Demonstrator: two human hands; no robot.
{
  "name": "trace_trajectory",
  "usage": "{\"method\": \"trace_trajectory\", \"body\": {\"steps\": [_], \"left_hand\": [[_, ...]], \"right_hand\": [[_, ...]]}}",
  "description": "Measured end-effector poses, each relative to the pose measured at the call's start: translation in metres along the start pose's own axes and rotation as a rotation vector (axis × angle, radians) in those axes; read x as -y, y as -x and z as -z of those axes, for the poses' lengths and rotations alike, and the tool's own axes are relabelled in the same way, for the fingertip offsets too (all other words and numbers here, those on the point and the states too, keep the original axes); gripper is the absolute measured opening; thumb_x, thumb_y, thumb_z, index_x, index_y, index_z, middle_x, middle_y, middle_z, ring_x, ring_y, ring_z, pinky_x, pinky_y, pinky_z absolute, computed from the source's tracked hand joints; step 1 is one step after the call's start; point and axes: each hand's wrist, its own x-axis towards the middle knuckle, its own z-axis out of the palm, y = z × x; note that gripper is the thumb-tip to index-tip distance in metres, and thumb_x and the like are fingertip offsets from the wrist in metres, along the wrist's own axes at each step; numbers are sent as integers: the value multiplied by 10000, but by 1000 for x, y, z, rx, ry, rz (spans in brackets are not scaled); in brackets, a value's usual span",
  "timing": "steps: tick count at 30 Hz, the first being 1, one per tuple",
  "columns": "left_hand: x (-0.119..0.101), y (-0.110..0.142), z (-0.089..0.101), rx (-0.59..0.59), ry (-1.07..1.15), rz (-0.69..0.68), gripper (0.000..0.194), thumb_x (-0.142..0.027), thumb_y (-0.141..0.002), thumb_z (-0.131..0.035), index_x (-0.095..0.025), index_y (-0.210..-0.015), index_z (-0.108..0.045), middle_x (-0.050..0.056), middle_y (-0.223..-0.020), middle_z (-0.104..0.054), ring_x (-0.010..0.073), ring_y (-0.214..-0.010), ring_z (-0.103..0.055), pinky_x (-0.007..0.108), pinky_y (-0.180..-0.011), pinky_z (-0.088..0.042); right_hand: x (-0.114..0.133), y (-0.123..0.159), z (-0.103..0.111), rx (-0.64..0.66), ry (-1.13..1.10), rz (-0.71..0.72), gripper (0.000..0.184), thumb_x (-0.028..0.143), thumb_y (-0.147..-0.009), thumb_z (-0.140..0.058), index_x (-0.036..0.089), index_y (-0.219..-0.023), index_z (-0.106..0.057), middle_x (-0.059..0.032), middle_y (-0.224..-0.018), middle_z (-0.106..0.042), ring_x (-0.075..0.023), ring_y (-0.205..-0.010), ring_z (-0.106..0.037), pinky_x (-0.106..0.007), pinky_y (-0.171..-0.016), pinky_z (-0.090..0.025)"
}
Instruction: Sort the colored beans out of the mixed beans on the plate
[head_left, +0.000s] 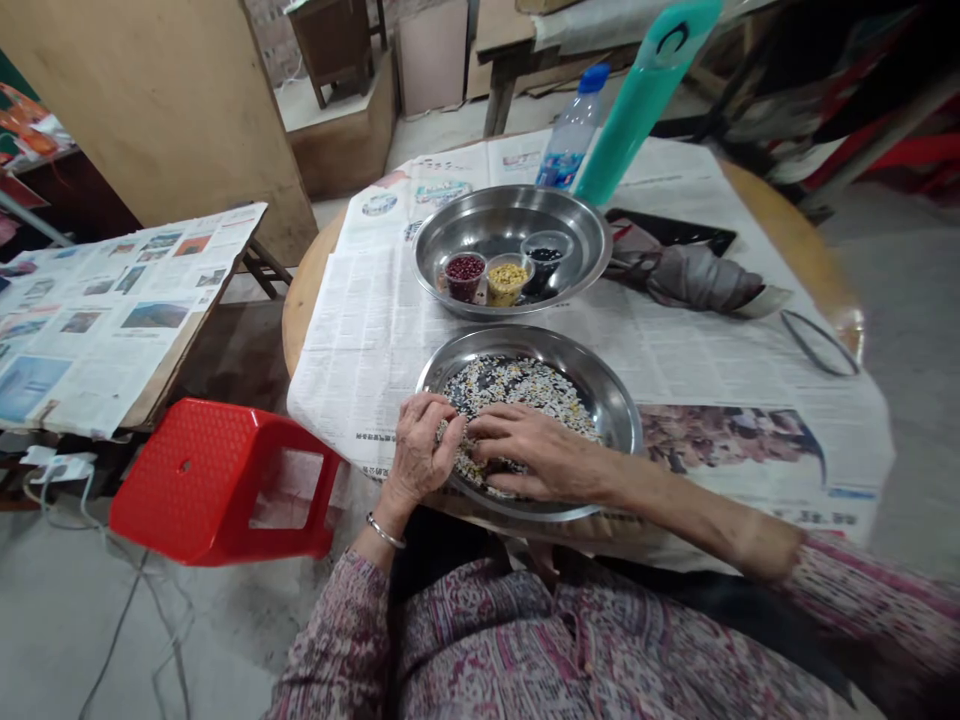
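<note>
A shallow steel basin [628, 425] sits at the near edge of the round table, with a mix of white, yellow and dark grains or beans [547, 385] spread over its bottom. My left hand [424, 448] is curled at the basin's left rim, thumb toward the inside. Reaching in from the right, my right hand [536, 455] lies low over the grains, fingers bent and apart; its fingertips partly hide the grains. Behind stands a second steel basin [465, 235] holding three clear cups: one of dark red beans [464, 272], one of yellow kernels [508, 280], one of black beans [545, 256].
Newspaper [352, 330] covers the table. Beyond the far basin stand a blue-capped plastic bottle [566, 140] and a tall teal container [637, 115]. A grey wrapped bundle [697, 275] with a strap lies right. A red stool [202, 480] is at left, beside another newspaper-covered table [112, 310].
</note>
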Motion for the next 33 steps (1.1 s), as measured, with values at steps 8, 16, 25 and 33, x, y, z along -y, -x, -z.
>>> {"method": "trace_trajectory", "body": {"steps": [8, 16, 25, 33], "left_hand": [[0, 0, -1, -7, 8, -11, 177, -279, -1020, -507, -192, -887, -583, 65, -965, -651, 202, -1007, -603, 384, -966, -470], [0, 0, 0, 2, -5, -1, 171, -273, -1021, -499, -200, -892, -581, 66, -973, -655, 205, -1015, -604, 390, -960, -478], [0, 1, -1, -2, 2, 0, 175, -277, -1020, -501, -195, -892, -588, 63, -967, -644, 201, -1008, -601, 382, -964, -477], [0, 1, -1, -7, -14, -2, 184, -270, -1015, -505, -198, -877, -602, 58, -952, -663, 199, -989, -612, 385, -960, -476]], "right_hand": [[-37, 39, 12, -275, 261, -351, 202, 242, -910, -536, 197, -995, -713, -130, -1160, -655, -296, -1130, -575, -464, -965, -502], [-37, 16, 0, -262, 103, -548, 266, 316, -927, -541, 180, -1106, -683, -131, -1061, -667, -270, -963, -647, -439, -877, -541], [21, 14, -4, 18, -160, -209, 191, 176, -941, -525, 213, -1040, -684, -61, -976, -665, -171, -860, -626, -301, -761, -494], [-17, 9, 2, -104, 134, -339, 278, 119, -917, -471, 224, -1020, -707, -87, -972, -660, -214, -873, -622, -322, -717, -491]]}}
